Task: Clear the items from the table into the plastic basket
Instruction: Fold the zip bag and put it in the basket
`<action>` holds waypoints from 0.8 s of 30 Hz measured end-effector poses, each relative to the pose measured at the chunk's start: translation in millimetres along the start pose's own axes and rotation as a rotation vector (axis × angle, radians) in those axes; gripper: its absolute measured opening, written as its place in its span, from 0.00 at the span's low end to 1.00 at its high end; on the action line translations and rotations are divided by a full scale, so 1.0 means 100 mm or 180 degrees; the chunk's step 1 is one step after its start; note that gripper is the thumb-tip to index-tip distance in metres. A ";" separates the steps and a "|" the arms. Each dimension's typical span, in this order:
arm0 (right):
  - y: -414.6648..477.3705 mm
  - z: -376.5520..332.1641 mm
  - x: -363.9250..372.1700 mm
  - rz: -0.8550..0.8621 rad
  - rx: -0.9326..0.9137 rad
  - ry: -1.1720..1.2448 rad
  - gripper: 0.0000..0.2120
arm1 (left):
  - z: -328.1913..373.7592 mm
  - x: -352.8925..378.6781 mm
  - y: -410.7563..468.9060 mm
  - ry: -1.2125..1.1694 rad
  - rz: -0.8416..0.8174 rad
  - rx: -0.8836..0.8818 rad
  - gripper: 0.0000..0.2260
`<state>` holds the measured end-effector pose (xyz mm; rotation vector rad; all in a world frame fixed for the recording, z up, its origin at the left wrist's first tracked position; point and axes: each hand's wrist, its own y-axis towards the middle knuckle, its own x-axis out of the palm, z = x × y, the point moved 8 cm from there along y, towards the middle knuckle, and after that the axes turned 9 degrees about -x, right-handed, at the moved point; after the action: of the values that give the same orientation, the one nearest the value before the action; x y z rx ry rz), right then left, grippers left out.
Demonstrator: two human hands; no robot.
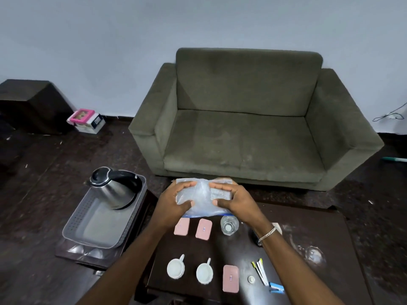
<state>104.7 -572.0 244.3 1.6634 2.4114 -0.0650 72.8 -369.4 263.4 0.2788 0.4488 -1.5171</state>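
Both hands clamped on clear plastic bag (201,198): left hand (176,202) on left end, right hand (234,200) on right end, held above bench (308,227) far edge. Plastic basket (97,219) lies off bench's left edge, kettle (114,187) in its far end; left hand nearer. Bag's long axis runs left-right.

3 pink pads (181,226), 2 white cups (175,269), 1 kettle (115,190), 1 basket (88,219).

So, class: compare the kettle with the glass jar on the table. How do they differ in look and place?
The kettle is shiny metal with a black lid and handle; the jar is clear glass. The kettle is much larger than the jar. The kettle already sits in the grey basket, leaning toward one end, while the jar stands upright on the table. Neither is held in a hand.
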 end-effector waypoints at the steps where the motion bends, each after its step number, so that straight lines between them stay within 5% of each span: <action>1: 0.05 0.01 0.12 -0.0044 -0.0032 -0.0037 0.23 | -0.09 -0.10 0.01 0.0005 -0.0008 -0.0034 0.24; 24: 0.92 0.87 3.44 -0.0840 0.0406 -0.0652 0.23 | -2.98 -2.73 -0.19 0.0657 0.0397 -0.1303 0.24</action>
<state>85.9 -235.8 99.1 1.3013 2.4936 -0.4167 22.5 6.5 122.8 0.1382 0.8758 -1.2459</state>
